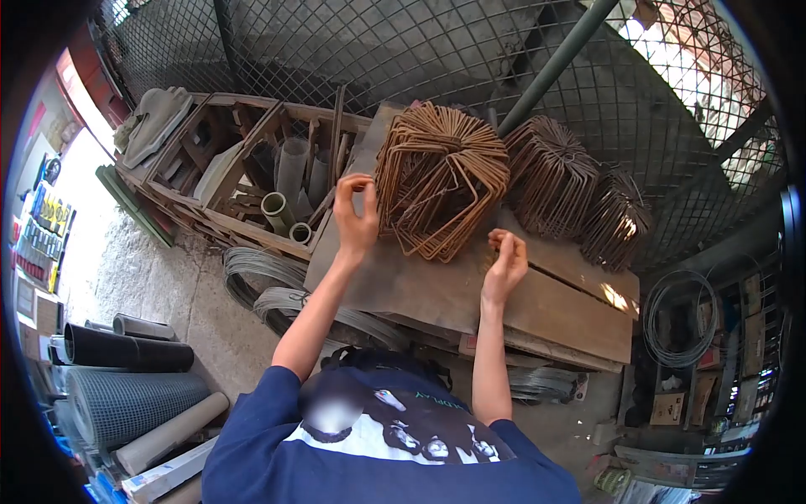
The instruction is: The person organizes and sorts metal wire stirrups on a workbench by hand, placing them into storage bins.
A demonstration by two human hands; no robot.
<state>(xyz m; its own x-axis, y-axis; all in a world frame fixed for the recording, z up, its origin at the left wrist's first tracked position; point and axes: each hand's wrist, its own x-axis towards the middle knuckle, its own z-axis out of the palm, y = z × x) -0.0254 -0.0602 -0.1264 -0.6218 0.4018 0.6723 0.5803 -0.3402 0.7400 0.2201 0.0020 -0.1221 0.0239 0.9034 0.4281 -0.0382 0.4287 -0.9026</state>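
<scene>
A bundle of rusty bent steel stirrups (445, 176) stands on a wooden table (411, 281) in front of me. My left hand (356, 217) is raised at the bundle's left side, its fingers loosely curled and nothing visible in them. On the opposite side, lower and near the bundle's right edge, my right hand (505, 267) has its fingers bent and holds nothing that I can see. Whether either hand's fingertips touch the steel is hard to tell. To the right sit a second stirrup bundle (554, 176) and a smaller, darker one (619, 220).
Wire mesh (403, 50) rises behind the table, crossed by a green pole (558, 67). Wooden crates (252, 126) holding pipes stand at the left. Wire coils (269, 277) lie below the table's left edge, with mesh rolls (130, 403) farther left. Another wire coil (682, 319) hangs at right.
</scene>
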